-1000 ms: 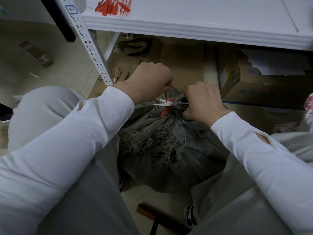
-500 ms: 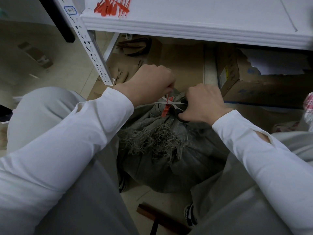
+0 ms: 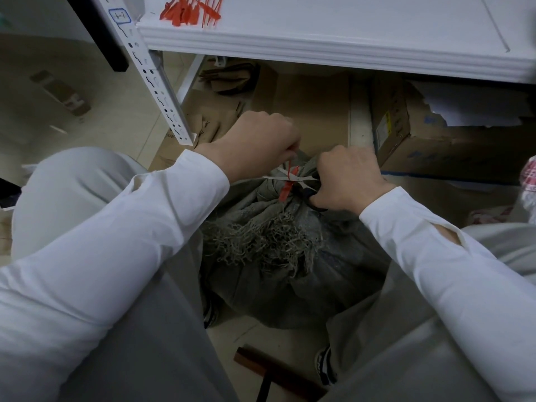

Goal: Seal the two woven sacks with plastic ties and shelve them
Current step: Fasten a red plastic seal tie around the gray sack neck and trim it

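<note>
A grey woven sack (image 3: 290,265) with a frayed, gathered neck stands on the floor between my knees. A red plastic tie (image 3: 287,188) is cinched round the neck. My left hand (image 3: 258,143) pinches the tie's free tail and holds it up. My right hand (image 3: 348,178) grips black-handled scissors (image 3: 293,178), whose blades are spread on either side of the red tail. A bunch of spare red ties (image 3: 191,10) lies on the white shelf (image 3: 333,44) above. At the right edge a red-and-white woven sack (image 3: 528,184) shows in part.
A perforated white shelf upright (image 3: 156,79) stands at the left. Under the shelf are flattened cardboard (image 3: 307,108) and a cardboard box (image 3: 429,140). A dark wooden piece (image 3: 272,372) lies on the floor by my feet.
The scissors' blades closed somewhat around the tie's tail half a second ago and now stand spread again. Both hands stay at the sack's neck, hardly shifted.
</note>
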`<action>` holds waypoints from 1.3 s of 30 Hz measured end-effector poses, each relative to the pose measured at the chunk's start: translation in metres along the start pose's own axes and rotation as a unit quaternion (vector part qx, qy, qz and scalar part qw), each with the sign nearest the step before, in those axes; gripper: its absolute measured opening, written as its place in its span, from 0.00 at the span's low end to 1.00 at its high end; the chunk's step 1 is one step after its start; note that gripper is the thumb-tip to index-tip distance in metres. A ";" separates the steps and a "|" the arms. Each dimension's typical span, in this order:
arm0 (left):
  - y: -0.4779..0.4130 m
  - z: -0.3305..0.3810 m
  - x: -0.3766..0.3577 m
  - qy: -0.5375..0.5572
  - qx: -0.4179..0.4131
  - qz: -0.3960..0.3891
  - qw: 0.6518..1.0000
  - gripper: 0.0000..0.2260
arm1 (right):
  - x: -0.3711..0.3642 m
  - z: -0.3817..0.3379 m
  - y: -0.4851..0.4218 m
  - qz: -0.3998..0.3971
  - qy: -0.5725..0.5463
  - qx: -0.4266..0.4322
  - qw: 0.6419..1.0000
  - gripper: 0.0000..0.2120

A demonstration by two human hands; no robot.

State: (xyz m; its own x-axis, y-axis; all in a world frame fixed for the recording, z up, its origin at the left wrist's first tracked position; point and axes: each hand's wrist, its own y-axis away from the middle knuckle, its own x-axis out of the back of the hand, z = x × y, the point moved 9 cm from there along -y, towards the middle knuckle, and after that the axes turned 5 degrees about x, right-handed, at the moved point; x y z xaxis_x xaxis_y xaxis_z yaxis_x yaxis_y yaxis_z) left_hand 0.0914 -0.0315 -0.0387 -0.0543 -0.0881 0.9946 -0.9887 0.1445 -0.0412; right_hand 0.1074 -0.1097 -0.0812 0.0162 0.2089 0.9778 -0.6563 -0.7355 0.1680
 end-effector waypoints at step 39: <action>0.000 -0.008 -0.001 0.044 0.016 -0.022 0.999 0.07 | 0.003 -0.002 0.000 0.015 -0.023 0.003 1.000 0.21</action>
State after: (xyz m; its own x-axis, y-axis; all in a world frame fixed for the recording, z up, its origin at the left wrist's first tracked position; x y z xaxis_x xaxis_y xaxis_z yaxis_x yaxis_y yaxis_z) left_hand 0.0923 -0.0236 -0.0388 -0.0007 -0.0073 1.0000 -0.9939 0.1099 0.0001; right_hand 0.1056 -0.1080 -0.0782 0.0315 0.1571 0.9871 -0.6530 -0.7444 0.1393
